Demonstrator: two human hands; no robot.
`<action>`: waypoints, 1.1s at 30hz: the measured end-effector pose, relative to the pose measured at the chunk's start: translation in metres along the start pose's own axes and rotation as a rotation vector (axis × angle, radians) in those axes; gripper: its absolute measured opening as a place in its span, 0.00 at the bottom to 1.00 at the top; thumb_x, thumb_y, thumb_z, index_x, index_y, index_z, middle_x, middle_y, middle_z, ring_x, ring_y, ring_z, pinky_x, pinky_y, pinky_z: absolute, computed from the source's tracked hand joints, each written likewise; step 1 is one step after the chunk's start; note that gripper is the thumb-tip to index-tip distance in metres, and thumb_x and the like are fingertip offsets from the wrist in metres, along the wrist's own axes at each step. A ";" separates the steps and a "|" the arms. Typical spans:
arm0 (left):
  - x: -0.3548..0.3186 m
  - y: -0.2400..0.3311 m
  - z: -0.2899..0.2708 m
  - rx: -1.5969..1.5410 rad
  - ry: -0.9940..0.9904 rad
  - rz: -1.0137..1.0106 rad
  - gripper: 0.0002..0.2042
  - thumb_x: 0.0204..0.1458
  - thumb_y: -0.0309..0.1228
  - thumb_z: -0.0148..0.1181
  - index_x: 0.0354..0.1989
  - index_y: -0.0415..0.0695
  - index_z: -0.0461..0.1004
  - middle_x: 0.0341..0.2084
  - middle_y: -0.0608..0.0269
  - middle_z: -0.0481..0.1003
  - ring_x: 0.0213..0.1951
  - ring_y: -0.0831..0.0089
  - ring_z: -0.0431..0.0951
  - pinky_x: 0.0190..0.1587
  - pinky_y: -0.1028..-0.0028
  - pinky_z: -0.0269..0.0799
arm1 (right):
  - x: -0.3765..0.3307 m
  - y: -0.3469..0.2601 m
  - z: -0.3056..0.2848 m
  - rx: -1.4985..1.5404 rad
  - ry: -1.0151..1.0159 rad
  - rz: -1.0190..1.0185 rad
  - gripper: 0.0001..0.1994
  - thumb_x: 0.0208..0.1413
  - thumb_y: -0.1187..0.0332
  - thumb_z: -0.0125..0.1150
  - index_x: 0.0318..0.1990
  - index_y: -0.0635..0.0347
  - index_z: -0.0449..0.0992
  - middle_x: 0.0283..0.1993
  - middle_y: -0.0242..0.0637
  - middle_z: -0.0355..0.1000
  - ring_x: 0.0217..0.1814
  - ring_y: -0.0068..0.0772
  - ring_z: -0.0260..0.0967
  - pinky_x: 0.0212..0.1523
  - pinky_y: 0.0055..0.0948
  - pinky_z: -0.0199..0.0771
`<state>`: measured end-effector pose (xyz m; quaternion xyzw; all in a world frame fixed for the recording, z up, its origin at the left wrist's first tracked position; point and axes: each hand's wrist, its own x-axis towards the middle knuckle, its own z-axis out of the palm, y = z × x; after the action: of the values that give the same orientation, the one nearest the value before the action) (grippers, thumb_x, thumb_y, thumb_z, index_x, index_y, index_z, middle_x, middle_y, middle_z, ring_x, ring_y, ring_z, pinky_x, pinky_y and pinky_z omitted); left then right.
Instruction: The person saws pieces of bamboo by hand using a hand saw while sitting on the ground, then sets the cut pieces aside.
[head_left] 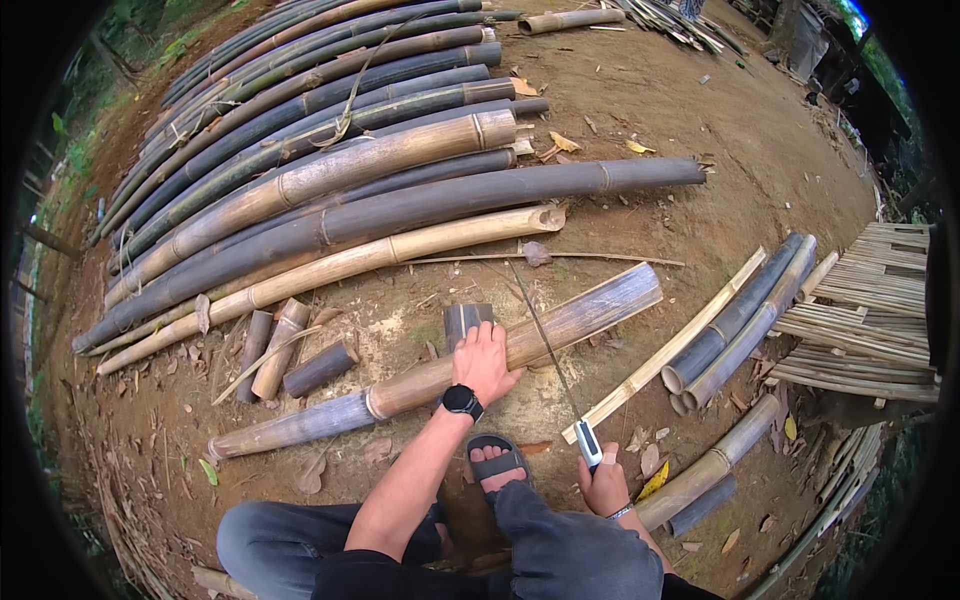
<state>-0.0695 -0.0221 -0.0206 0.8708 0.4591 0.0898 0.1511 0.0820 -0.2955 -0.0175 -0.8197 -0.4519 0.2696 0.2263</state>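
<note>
A thick bamboo pole (590, 308) lies slantwise on the ground in front of me, brown in the middle and greyish toward both ends. My left hand (482, 362), with a black watch at the wrist, grips it from above and holds it down. Under the pole, a short dark bamboo piece (467, 317) shows just past my fingers. My right hand (604, 487) is closed round the handle of a hand saw (587, 440). Its long thin blade crosses the pole to the right of my left hand. Pale sawdust (535, 412) covers the soil around the pole.
Beyond it, a row of long bamboo poles (400, 150) fills the far left. Short bamboo offcuts (320, 369) lie at left. Bamboo lengths (740, 318) and a slatted bamboo rack (860, 300) stand at right. My sandaled foot (495, 462) is close to the pole.
</note>
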 end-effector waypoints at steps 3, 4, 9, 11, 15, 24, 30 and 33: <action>-0.004 0.004 0.006 -0.014 0.008 -0.007 0.31 0.37 0.46 0.76 0.45 0.40 0.71 0.38 0.56 0.75 0.44 0.56 0.78 0.48 0.63 0.75 | -0.005 0.002 -0.011 -0.023 -0.006 -0.026 0.20 0.62 0.62 0.61 0.50 0.64 0.59 0.24 0.63 0.72 0.28 0.72 0.71 0.29 0.63 0.69; -0.004 0.004 0.008 -0.023 -0.006 -0.011 0.31 0.36 0.46 0.76 0.44 0.40 0.71 0.38 0.55 0.75 0.44 0.56 0.78 0.48 0.63 0.75 | -0.007 0.002 -0.013 -0.044 -0.017 -0.010 0.20 0.62 0.62 0.60 0.50 0.64 0.59 0.24 0.63 0.72 0.28 0.72 0.71 0.29 0.63 0.70; -0.007 0.009 0.016 -0.014 -0.021 0.000 0.30 0.36 0.44 0.77 0.44 0.40 0.71 0.38 0.56 0.75 0.44 0.56 0.78 0.48 0.63 0.75 | 0.052 -0.035 -0.011 -0.113 -0.039 -0.007 0.20 0.63 0.61 0.58 0.51 0.65 0.59 0.23 0.62 0.72 0.28 0.70 0.72 0.28 0.62 0.71; -0.007 0.009 0.015 -0.044 -0.048 -0.004 0.30 0.35 0.44 0.77 0.44 0.41 0.71 0.38 0.56 0.75 0.43 0.57 0.78 0.48 0.63 0.76 | 0.047 -0.029 -0.001 -0.168 -0.049 -0.003 0.20 0.63 0.61 0.58 0.51 0.66 0.59 0.24 0.63 0.73 0.28 0.70 0.72 0.28 0.61 0.72; -0.025 0.011 0.028 -0.013 -0.017 0.094 0.31 0.31 0.43 0.77 0.44 0.42 0.73 0.38 0.55 0.76 0.43 0.57 0.79 0.47 0.63 0.76 | 0.019 -0.022 0.012 -0.057 0.004 -0.014 0.22 0.62 0.61 0.58 0.52 0.68 0.57 0.24 0.64 0.73 0.27 0.71 0.72 0.28 0.63 0.71; -0.014 0.000 0.010 0.004 -0.125 0.011 0.31 0.33 0.50 0.76 0.42 0.41 0.74 0.38 0.53 0.79 0.41 0.55 0.81 0.46 0.61 0.77 | 0.026 -0.035 0.009 -0.066 -0.079 0.058 0.22 0.63 0.58 0.57 0.49 0.67 0.57 0.23 0.64 0.72 0.27 0.71 0.72 0.28 0.63 0.71; -0.001 0.009 0.005 -0.013 -0.168 -0.050 0.32 0.34 0.51 0.76 0.43 0.41 0.74 0.41 0.52 0.79 0.43 0.56 0.82 0.47 0.63 0.78 | 0.048 -0.045 0.005 -0.088 -0.029 0.011 0.22 0.64 0.56 0.57 0.47 0.66 0.57 0.24 0.66 0.73 0.28 0.72 0.73 0.30 0.64 0.72; -0.002 0.007 0.003 0.015 -0.161 -0.051 0.33 0.34 0.51 0.76 0.45 0.41 0.75 0.41 0.52 0.79 0.44 0.57 0.82 0.47 0.63 0.78 | 0.013 -0.031 0.006 -0.056 -0.069 0.123 0.22 0.64 0.56 0.57 0.46 0.66 0.57 0.25 0.67 0.73 0.29 0.72 0.73 0.30 0.64 0.72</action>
<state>-0.0640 -0.0281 -0.0214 0.8642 0.4684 0.0123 0.1834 0.0649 -0.2682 -0.0056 -0.8421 -0.4156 0.2983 0.1708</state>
